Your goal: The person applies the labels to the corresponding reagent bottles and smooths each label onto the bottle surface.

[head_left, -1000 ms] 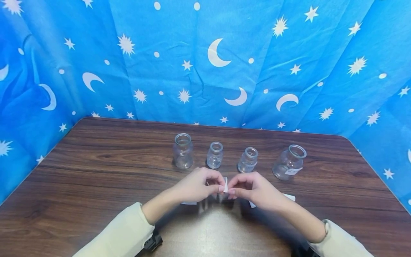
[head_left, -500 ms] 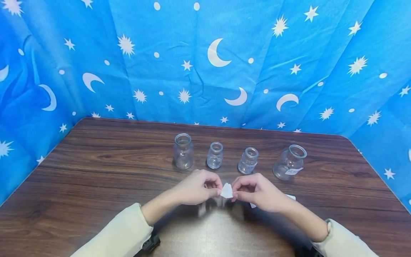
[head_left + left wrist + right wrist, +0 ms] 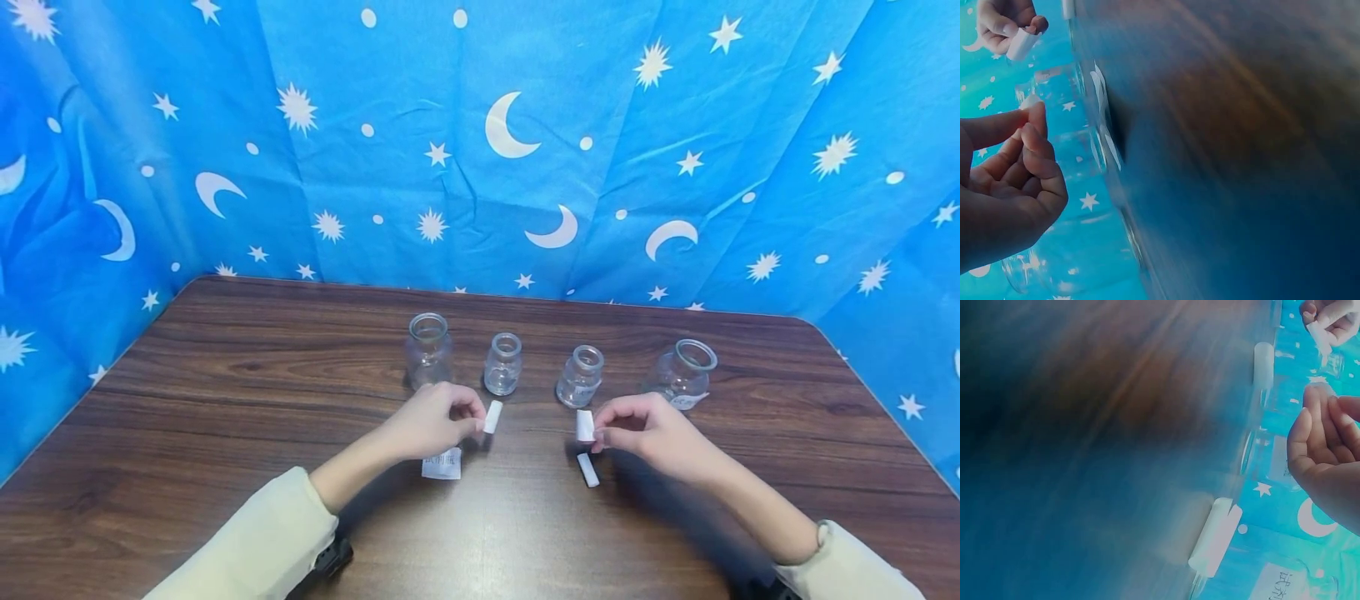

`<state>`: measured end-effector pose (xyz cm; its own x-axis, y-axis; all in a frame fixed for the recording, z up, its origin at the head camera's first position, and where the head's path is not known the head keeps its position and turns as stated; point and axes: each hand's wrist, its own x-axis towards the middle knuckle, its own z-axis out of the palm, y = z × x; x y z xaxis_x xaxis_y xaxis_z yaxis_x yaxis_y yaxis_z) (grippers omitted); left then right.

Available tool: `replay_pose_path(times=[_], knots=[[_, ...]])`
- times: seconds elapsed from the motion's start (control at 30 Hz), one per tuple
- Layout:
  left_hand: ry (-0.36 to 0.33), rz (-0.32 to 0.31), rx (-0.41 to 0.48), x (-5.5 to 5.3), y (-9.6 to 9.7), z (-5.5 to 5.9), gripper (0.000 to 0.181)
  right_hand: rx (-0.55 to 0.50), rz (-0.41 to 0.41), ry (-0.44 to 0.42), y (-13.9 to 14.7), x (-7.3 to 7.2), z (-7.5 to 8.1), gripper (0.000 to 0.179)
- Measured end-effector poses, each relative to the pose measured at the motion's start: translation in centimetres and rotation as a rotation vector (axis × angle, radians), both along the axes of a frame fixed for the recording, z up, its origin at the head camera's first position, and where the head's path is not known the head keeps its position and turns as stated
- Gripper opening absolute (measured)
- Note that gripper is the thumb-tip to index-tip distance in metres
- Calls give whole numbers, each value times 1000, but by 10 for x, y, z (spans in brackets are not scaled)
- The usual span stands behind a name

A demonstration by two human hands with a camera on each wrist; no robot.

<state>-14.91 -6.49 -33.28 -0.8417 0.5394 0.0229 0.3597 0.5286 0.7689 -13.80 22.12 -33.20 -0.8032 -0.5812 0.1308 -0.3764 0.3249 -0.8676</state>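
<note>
My left hand [image 3: 435, 425] pinches a narrow white paper strip [image 3: 492, 417] above the table, between thumb and index finger. To the right, apart from it, my right hand [image 3: 656, 437] pinches a small white paper piece [image 3: 585, 426] by its side. Which of the two is a label and which a backing I cannot tell. Under the left hand lies a white label [image 3: 442, 464] with dark writing. A white paper scrap [image 3: 588, 471] rests below the right hand. The right wrist view shows a curled white paper piece [image 3: 1215, 537] on the table.
Behind the hands stand a large glass jar [image 3: 429, 342], two small glass jars [image 3: 502, 364] [image 3: 580, 383] and another large glass jar [image 3: 678, 379]. The two on the right bear written labels. A blue star-patterned cloth [image 3: 420, 183] hangs behind the wooden table [image 3: 262, 358].
Both hands worked together on one white paper piece. They have since parted, left and right, each now holding a white piece. The label and scrap on the table have come into view.
</note>
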Motion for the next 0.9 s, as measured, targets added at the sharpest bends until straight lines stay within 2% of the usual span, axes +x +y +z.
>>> replay_pose_path(times=[0.2, 0.33, 0.5, 0.63, 0.7, 0.9], knots=[[-54, -22, -36, -3, 10, -4, 8, -2, 33, -27, -6, 1, -3, 9], [-37, -21, -86, -3, 15, -6, 9, -7, 40, -49, -14, 1, -3, 8], [-24, -43, -29, -1, 18, 1, 5, 5, 20, -48, -21, 1, 0, 7], [31, -65, 15, 1, 23, 11, 10, 3, 7, -51, -29, -2, 4, 8], [28, -67, 26, 2, 25, 14, 12, -4, 12, -59, -35, -3, 5, 9], [18, -64, 35, 4, 30, 14, 14, -10, 35, -72, -48, -3, 7, 8]])
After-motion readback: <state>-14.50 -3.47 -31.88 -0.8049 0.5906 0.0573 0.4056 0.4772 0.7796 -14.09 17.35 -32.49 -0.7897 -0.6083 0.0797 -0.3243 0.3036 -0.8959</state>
